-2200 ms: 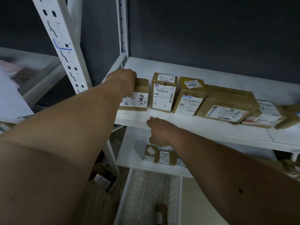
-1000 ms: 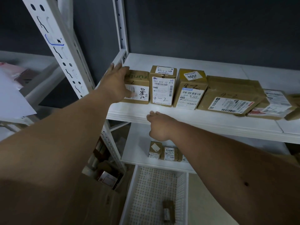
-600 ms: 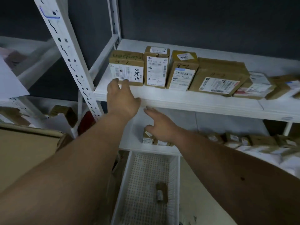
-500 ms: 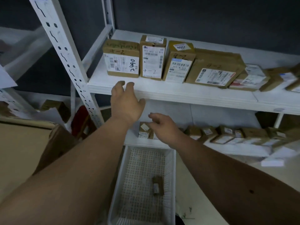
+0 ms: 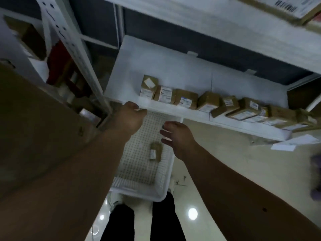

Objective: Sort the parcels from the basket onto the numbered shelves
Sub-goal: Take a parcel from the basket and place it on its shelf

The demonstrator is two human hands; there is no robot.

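Small brown cardboard parcel (image 5: pixel 155 151) with white label lies alone in white perforated plastic basket (image 5: pixel 139 190) on floor. Right hand (image 5: pixel 175 134) just above it, grip wide, empty. Left hand (image 5: pixel 129 117) over basket's far-left, fingers curled loosely, empty. Row of brown parcels (image 5: pixel 206 103) on white lower shelf (image 5: pixel 173 66) beyond.

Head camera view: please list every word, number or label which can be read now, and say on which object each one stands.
No text can be read in this frame.
Parcel in the basket: white label, too blurred.
Row of parcels on the lower shelf: white labels, too small and blurred.
Parcel at the top right corner: barcode label, print smeared by motion.
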